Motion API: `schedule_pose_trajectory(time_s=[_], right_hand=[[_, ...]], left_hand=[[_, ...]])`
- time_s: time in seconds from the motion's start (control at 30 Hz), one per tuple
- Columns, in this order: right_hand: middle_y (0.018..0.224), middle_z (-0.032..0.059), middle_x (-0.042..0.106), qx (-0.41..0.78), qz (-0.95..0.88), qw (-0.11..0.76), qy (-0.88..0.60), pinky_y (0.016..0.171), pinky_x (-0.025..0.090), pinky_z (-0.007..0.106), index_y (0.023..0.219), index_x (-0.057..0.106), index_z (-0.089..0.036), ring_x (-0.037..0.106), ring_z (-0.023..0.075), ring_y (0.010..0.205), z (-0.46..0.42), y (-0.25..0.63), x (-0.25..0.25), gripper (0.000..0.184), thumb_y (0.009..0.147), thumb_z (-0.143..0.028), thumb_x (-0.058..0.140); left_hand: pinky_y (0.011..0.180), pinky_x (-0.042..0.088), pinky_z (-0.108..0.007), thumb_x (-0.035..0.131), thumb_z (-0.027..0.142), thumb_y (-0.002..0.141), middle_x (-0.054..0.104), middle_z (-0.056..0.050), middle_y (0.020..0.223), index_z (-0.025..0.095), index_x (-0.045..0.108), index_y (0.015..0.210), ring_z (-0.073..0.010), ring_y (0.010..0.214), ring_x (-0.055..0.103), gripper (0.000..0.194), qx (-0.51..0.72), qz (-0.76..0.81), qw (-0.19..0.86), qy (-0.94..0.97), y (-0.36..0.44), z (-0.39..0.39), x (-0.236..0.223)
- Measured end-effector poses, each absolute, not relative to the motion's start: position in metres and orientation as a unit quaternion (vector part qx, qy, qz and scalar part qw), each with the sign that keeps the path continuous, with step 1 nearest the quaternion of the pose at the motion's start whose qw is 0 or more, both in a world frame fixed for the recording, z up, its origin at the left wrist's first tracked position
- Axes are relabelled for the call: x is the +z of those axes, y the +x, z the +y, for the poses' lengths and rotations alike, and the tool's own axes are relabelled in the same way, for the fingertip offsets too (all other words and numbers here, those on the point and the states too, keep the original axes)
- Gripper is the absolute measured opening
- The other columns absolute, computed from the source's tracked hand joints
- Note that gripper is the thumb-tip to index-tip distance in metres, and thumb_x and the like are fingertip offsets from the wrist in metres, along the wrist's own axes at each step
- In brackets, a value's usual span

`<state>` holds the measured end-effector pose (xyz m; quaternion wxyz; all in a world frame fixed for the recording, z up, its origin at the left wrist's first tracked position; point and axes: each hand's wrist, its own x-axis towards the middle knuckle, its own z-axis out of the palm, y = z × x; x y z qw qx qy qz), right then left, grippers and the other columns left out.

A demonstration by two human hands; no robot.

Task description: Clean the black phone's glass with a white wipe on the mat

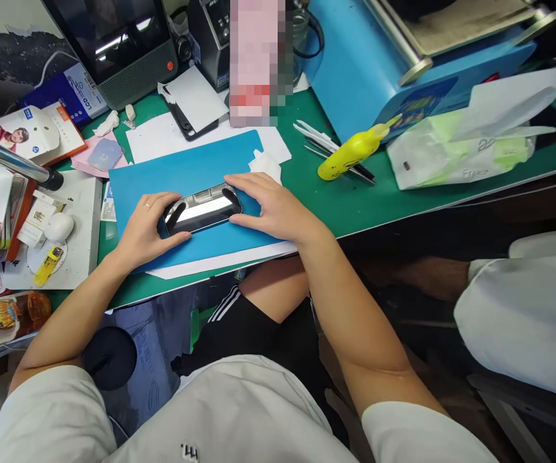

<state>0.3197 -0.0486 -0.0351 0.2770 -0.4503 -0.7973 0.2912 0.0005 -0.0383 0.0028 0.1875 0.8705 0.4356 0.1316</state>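
Note:
A smartphone [204, 209] with a glossy dark screen lies face up over a blue mat [205, 246], tilted slightly up to the right. Bright light and dark shapes reflect in its glass. My left hand [148, 226] grips its left end, thumb along the near edge and fingers at the far corner. At the right end, my right hand [274, 209] holds it the same way, thumb near and fingers at the far corner. A crumpled white tissue [265, 165] sits just behind my right hand. White paper [181, 270] shows from under the mat.
On the right stand a yellow squeeze bottle [352, 154], tweezers [326, 143], a tissue pack [461, 154] and a big blue machine [355, 71]. Boxes [22, 132], a yellow lighter [49, 265] and a monitor [123, 45] crowd the left. Another person [528, 308] sits at the right.

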Motion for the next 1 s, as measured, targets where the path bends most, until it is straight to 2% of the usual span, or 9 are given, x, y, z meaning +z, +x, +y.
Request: schedule_pose_trajectory(time_s=[0.2, 0.43, 0.63, 0.7, 0.87, 1.0], right_hand=[[0.163, 0.0069, 0.059, 0.294, -0.796, 0.273, -0.453, 0.126, 0.041, 0.067, 0.161, 0.053, -0.030, 0.050, 0.0392, 0.151, -0.049, 0.319, -0.032, 0.068, 0.097, -0.048, 0.066], [0.161, 0.0078, 0.060, 0.284, -0.806, 0.265, -0.447, 0.123, 0.044, 0.067, 0.148, 0.067, -0.031, 0.053, 0.0401, 0.148, -0.051, 0.318, -0.032, 0.051, 0.100, -0.049, 0.064], [0.161, 0.0084, 0.060, 0.289, -0.800, 0.267, -0.453, 0.120, 0.048, 0.066, 0.152, 0.063, -0.030, 0.053, 0.0402, 0.148, -0.052, 0.317, -0.032, 0.055, 0.099, -0.046, 0.066], [0.161, 0.0094, 0.060, 0.288, -0.798, 0.272, -0.454, 0.120, 0.048, 0.064, 0.153, 0.062, -0.029, 0.053, 0.0396, 0.148, -0.052, 0.317, -0.033, 0.057, 0.099, -0.044, 0.067], [0.157, 0.0104, 0.064, 0.258, -0.798, 0.307, -0.450, 0.119, 0.050, 0.062, 0.151, 0.063, -0.028, 0.058, 0.0372, 0.145, -0.055, 0.316, -0.039, 0.054, 0.100, -0.042, 0.067], [0.146, 0.0112, 0.071, 0.151, -0.782, 0.385, -0.467, 0.120, 0.049, 0.061, 0.142, 0.068, -0.027, 0.062, 0.0356, 0.138, -0.055, 0.315, -0.043, 0.040, 0.104, -0.036, 0.061]], left_hand=[[0.113, 0.048, -0.053, 0.069, 0.058, 0.097, 0.068, -0.012, 0.144, 0.024, 0.057, 0.144, -0.0348, 0.131, 0.062, 0.059, 0.138, 0.430, 0.178, 0.874, 0.002, -0.041, 0.004], [0.111, 0.049, -0.051, 0.069, 0.059, 0.098, 0.070, -0.011, 0.142, 0.025, 0.059, 0.142, -0.0333, 0.128, 0.063, 0.056, 0.137, 0.432, 0.164, 0.876, 0.001, -0.045, 0.002], [0.108, 0.050, -0.050, 0.073, 0.055, 0.097, 0.072, -0.011, 0.137, 0.023, 0.061, 0.139, -0.0325, 0.123, 0.065, 0.055, 0.164, 0.419, 0.160, 0.878, -0.001, -0.044, -0.001], [0.108, 0.051, -0.051, 0.073, 0.057, 0.096, 0.071, -0.012, 0.140, 0.023, 0.059, 0.142, -0.0333, 0.125, 0.064, 0.058, 0.157, 0.421, 0.163, 0.878, -0.002, -0.044, -0.001], [0.110, 0.050, -0.053, 0.078, 0.068, 0.089, 0.064, -0.015, 0.148, 0.024, 0.050, 0.153, -0.0370, 0.132, 0.060, 0.083, 0.142, 0.443, 0.167, 0.869, -0.002, -0.046, -0.001], [0.108, 0.051, -0.053, 0.078, 0.066, 0.089, 0.065, -0.014, 0.146, 0.023, 0.047, 0.154, -0.0372, 0.130, 0.060, 0.083, 0.138, 0.457, 0.161, 0.864, -0.002, -0.049, -0.001]])
